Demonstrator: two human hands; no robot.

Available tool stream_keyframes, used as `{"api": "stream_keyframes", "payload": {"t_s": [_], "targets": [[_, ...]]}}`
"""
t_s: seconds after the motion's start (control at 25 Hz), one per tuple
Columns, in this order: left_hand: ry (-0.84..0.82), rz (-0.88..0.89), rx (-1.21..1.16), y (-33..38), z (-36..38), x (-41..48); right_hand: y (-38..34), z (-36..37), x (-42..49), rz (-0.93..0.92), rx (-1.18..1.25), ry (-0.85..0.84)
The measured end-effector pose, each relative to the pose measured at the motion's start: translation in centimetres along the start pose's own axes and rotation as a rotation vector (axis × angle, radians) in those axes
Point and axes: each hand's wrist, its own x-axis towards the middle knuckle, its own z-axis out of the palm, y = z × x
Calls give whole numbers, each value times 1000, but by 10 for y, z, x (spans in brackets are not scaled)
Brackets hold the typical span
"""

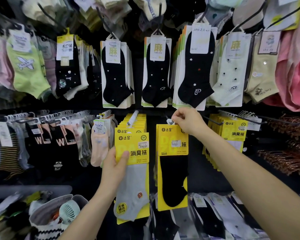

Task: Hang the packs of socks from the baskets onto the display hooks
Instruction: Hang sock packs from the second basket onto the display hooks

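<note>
Gripping two yellow packs, one each: left fingers grey-sock pack, right fingers black-sock pack.

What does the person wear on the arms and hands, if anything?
Nothing shows: the left hand and the right hand are ungloved, without visible rings, and both forearms are bare to the frame edge, with no sleeve, watch or bracelet in view.

Upper packs hang low, leaving it tight above the hooks. Open gap between yellow stack and black-sock pack — dark, unobstructed.
</note>
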Motion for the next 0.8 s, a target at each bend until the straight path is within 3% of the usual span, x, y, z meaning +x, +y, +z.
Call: {"api": "stream_keyframes", "payload": {"t_s": [0.32, 0.4, 0.52, 0.72, 0.8], "targets": [[-44, 0, -37, 5, 15, -9, 9, 17, 8, 117, 66, 14], [-49, 24, -31, 7, 19, -9, 9, 17, 5, 123, 64, 95], [-84, 42, -24, 8, 27, -9, 5, 14, -20, -16, 149, 271], [-211, 43, 50, 11, 56, -13, -2, 11, -63, -117, 212, -197], [-246, 27, 57, 10, 67, -16, 3, 4, -65, -82, 209, -209]]}}
